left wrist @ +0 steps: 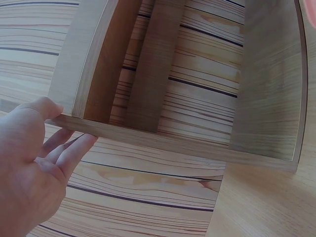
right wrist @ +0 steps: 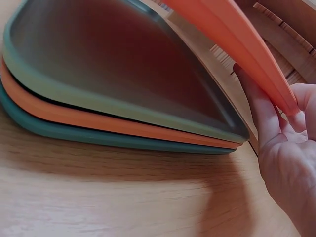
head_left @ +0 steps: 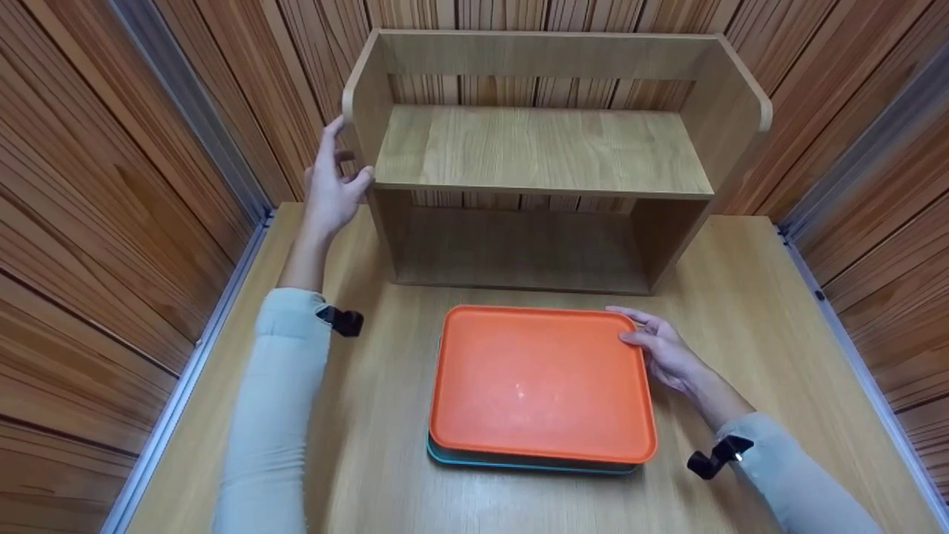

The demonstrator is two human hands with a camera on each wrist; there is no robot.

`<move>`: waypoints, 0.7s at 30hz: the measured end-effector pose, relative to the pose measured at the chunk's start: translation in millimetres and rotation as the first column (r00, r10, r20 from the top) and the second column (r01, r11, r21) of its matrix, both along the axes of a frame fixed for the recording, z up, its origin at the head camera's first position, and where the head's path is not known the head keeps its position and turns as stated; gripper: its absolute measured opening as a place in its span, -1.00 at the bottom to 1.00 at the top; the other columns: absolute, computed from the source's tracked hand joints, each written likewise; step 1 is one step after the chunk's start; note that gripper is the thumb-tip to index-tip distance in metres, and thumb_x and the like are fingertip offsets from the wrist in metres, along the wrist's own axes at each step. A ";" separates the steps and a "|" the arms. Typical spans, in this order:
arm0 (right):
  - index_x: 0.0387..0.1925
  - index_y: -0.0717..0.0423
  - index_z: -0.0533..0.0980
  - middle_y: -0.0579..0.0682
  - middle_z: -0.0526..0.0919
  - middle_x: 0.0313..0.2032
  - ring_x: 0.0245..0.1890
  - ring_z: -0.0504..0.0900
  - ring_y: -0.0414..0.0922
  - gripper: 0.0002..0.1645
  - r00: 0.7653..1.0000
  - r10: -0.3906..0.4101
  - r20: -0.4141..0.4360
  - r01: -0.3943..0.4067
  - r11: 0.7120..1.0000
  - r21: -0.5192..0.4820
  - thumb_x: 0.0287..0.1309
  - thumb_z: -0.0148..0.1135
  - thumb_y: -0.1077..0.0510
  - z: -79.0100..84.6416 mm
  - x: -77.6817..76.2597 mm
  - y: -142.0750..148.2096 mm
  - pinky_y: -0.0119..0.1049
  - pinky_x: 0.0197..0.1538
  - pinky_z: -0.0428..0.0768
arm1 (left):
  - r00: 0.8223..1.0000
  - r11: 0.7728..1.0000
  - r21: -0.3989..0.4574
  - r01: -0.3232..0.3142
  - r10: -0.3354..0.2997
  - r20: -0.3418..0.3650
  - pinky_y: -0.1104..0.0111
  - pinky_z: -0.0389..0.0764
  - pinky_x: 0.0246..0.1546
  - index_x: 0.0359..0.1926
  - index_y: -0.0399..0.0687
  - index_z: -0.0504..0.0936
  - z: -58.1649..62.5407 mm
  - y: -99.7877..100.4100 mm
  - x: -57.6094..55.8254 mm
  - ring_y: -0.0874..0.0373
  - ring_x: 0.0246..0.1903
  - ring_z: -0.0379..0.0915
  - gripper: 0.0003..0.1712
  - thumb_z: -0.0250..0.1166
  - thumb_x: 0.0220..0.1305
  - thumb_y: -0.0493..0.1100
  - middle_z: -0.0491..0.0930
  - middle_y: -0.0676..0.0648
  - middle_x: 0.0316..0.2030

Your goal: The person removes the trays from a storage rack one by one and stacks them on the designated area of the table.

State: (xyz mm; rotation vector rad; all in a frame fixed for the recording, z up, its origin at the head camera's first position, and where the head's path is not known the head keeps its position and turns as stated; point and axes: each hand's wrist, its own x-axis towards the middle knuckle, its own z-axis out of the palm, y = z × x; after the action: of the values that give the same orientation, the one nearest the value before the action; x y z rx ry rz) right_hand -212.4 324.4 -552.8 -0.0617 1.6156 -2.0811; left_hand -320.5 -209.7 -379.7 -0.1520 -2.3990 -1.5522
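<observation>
An orange tray (head_left: 541, 386) is raised above a stack of trays. My right hand (head_left: 667, 354) pinches it at the far right corner, with the thumb on top and the fingers beneath. The right wrist view shows the stack below: a green tray (right wrist: 123, 106) on top, another orange tray (right wrist: 98, 121) under it and a teal tray (right wrist: 113, 140) at the bottom. My left hand (head_left: 334, 189) grips the left side panel of a two-level wooden shelf (head_left: 541, 148). In the left wrist view, thumb and fingers lie on opposite faces of that panel (left wrist: 187, 148).
The shelf stands on the wooden table (head_left: 378, 445) against the wood-patterned back wall (head_left: 319, 67). Similar walls with metal edge strips (head_left: 185, 371) close in both sides. Small black devices (head_left: 342, 320) sit at both cuffs.
</observation>
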 end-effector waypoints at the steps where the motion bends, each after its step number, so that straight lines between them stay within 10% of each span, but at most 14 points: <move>1: 0.31 -0.23 0.67 -0.14 0.89 0.15 0.10 0.91 -0.17 -0.49 1.000 0.006 0.001 -0.006 1.000 0.001 0.67 0.11 0.37 -0.4 0.5 -0.3 -0.24 0.14 0.90 | 1.000 1.000 0.001 -0.001 0.001 0.002 -0.12 0.70 0.52 0.81 0.27 0.10 -0.2 -0.1 0.2 -0.19 0.62 0.41 -0.07 0.27 0.62 -0.29 0.31 -0.28 0.68; 21: 0.39 -0.10 0.64 -0.11 0.88 0.10 0.05 0.92 -0.16 -0.47 0.999 0.038 -0.008 -0.038 0.999 0.006 0.64 0.13 0.40 -8.5 2.9 -2.5 -0.22 0.11 0.91 | 1.000 1.000 -0.009 -0.007 0.007 -0.027 -0.04 0.69 0.54 0.80 0.13 0.12 0.2 0.7 -1.6 -0.12 0.59 0.43 -0.09 0.26 0.59 -0.30 0.26 -0.12 0.74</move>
State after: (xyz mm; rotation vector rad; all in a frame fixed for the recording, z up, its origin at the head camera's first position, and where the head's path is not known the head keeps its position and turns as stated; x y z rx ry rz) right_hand -209.5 321.9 -561.3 -0.0979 1.6131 -2.0501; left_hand -322.1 -209.1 -379.6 -0.1644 -2.3837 -1.5269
